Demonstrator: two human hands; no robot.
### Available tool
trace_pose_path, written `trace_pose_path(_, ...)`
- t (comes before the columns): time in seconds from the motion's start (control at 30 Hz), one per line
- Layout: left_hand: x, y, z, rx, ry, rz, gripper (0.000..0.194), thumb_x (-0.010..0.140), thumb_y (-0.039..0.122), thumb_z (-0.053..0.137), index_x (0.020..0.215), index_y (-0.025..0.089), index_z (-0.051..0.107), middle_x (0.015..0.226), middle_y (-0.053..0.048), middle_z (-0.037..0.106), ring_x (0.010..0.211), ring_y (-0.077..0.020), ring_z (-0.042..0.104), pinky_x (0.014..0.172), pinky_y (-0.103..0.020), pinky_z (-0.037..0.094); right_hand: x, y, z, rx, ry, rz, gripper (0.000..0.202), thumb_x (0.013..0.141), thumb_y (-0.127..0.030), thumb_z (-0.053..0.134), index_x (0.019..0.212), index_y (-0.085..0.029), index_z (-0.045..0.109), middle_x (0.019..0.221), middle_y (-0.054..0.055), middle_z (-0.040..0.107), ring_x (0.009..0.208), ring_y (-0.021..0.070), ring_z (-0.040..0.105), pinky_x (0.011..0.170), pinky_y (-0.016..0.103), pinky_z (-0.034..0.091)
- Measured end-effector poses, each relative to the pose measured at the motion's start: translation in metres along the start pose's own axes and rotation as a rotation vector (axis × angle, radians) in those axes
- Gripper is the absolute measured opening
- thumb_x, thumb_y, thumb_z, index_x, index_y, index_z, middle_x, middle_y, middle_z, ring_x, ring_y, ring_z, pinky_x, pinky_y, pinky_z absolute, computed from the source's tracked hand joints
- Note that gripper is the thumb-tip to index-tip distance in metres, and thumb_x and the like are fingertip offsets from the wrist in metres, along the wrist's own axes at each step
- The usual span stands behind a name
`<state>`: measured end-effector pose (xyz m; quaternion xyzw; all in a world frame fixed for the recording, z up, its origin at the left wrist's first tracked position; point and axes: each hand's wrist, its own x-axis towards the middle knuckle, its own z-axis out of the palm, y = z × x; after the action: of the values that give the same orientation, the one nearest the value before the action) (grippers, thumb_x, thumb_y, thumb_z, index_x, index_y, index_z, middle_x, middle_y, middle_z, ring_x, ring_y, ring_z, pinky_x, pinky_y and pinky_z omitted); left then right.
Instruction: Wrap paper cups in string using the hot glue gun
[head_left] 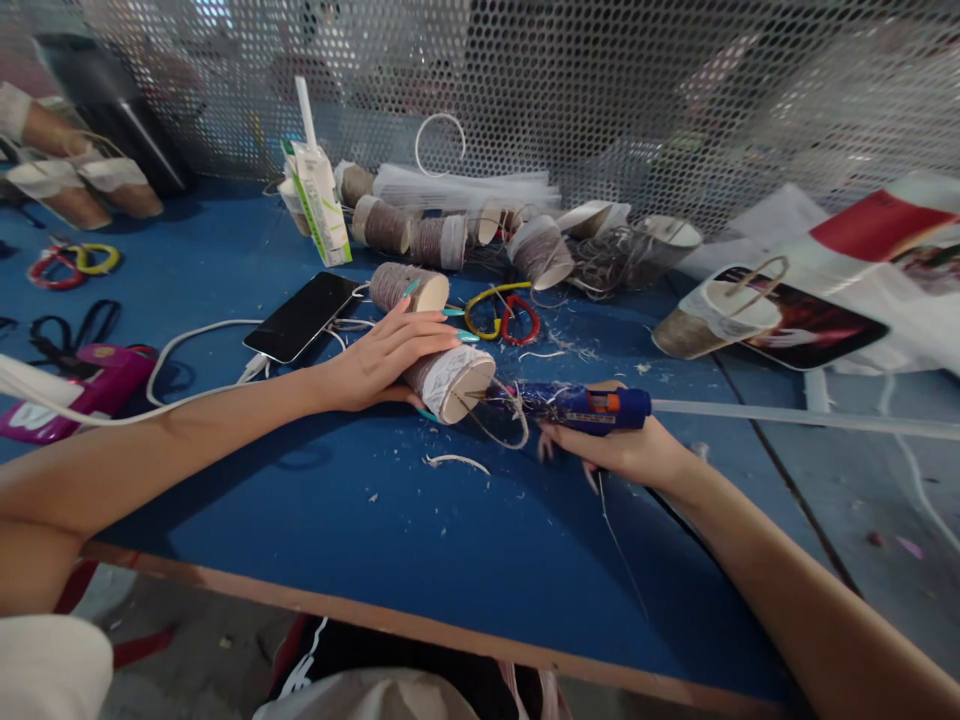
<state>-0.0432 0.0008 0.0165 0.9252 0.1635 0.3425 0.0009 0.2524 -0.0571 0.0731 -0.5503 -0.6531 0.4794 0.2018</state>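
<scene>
My left hand (397, 350), with long turquoise nails, grips a twine-wrapped cup (452, 385) that lies on its side, lace around its wide end. A thin cord loop (517, 435) hangs from that end. In my right hand (611, 440) is a blue glue gun (570, 405), its nozzle at the cup's pale round face; whether it touches I cannot tell. A long clear glue stick (787, 418) sticks out of its back. Just behind my left fingers lies another twine-wrapped cup (409, 288). Scissors with yellow and red handles (517, 318) rest close by.
A phone (304, 315) with a white cable lies left of my left hand. Behind stand a drink carton (319, 200), several wrapped cups (439, 240) and a bundle of glue sticks (465, 188). At right, a lace-trimmed cup (716, 315) leans by a tablet-like screen (825, 325).
</scene>
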Motion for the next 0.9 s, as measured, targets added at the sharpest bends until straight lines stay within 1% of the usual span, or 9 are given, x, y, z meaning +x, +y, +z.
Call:
trace_pose_path(0.07,0.0004,0.0003,-0.0002,-0.011,0.011,0.011,0.067,0.091,0.056,0.049,0.147,0.023,0.031,0.137,-0.016,0.057,0.135,-0.0295,0.048,0.119,-0.059,0.027,-0.0006,-0.0007,-0.0003,0.012,0.012,-0.007,0.019,0.061,-0.037,0.071,0.064,-0.020,0.065,0.058,0.001,0.066,0.037,0.0115,0.053,0.030,0.025,0.046)
trace_pose_path(0.13,0.0008,0.0007,-0.0003,-0.015,0.013,0.013,0.067,0.091,0.055,0.050,0.147,0.022,0.032,0.137,-0.016,0.057,0.135,-0.0296,0.049,0.118,-0.059,0.027,-0.0004,-0.0004,-0.0002,0.017,0.009,-0.003,0.022,0.061,-0.039,0.073,0.066,-0.019,0.066,0.060,0.002,0.068,0.038,0.0118,0.054,0.030,0.025,0.047)
trace_pose_path(0.23,0.0006,0.0009,-0.0005,-0.018,0.009,0.006,0.068,0.090,0.055,0.052,0.147,0.022,0.032,0.138,-0.016,0.057,0.135,-0.0298,0.049,0.118,-0.059,0.027,0.0007,0.0017,-0.0006,0.010,-0.005,-0.014,0.022,0.061,-0.039,0.072,0.061,-0.019,0.063,0.055,0.001,0.066,0.034,0.0111,0.052,0.029,0.024,0.046)
trace_pose_path(0.4,-0.0005,0.0003,-0.0004,-0.003,0.002,0.010,0.068,0.091,0.056,0.050,0.147,0.023,0.030,0.138,-0.015,0.057,0.135,-0.0291,0.048,0.119,-0.059,0.027,0.0021,0.0046,-0.0022,-0.054,-0.056,-0.076,0.019,0.063,-0.030,0.066,0.050,-0.021,0.056,0.048,-0.001,0.062,0.030,0.0103,0.051,0.029,0.022,0.045)
trace_pose_path(0.53,-0.0003,0.0003,0.0002,0.022,0.008,0.013,0.067,0.092,0.057,0.047,0.147,0.023,0.030,0.137,-0.015,0.057,0.135,-0.0283,0.049,0.119,-0.059,0.028,0.0023,0.0061,-0.0011,-0.085,-0.030,-0.080,0.018,0.061,-0.025,0.060,0.047,-0.022,0.050,0.042,-0.002,0.057,0.029,0.0106,0.051,0.029,0.021,0.044)
trace_pose_path(0.67,-0.0003,0.0003,0.0006,0.025,0.010,0.014,0.065,0.093,0.057,0.045,0.146,0.022,0.030,0.137,-0.016,0.057,0.134,-0.0286,0.049,0.118,-0.059,0.028,0.0025,0.0058,0.0002,-0.095,-0.007,-0.083,0.017,0.059,-0.025,0.056,0.045,-0.023,0.047,0.039,-0.003,0.053,0.029,0.0115,0.051,0.029,0.022,0.042)
trace_pose_path(0.77,-0.0006,0.0000,0.0005,0.036,0.006,0.014,0.065,0.093,0.057,0.044,0.146,0.022,0.030,0.137,-0.016,0.057,0.135,-0.0283,0.049,0.118,-0.059,0.029,0.0024,0.0042,0.0002,-0.109,-0.002,-0.077,0.020,0.059,-0.025,0.056,0.043,-0.023,0.044,0.038,-0.004,0.050,0.030,0.0115,0.050,0.030,0.023,0.042)
trace_pose_path(0.9,-0.0006,-0.0002,0.0004,0.041,0.008,0.020,0.066,0.093,0.056,0.045,0.147,0.022,0.030,0.137,-0.016,0.058,0.134,-0.0280,0.049,0.117,-0.059,0.030,0.0018,0.0031,0.0000,-0.129,0.008,-0.089,0.022,0.059,-0.023,0.057,0.042,-0.024,0.042,0.037,-0.003,0.050,0.031,0.0111,0.050,0.031,0.022,0.041)
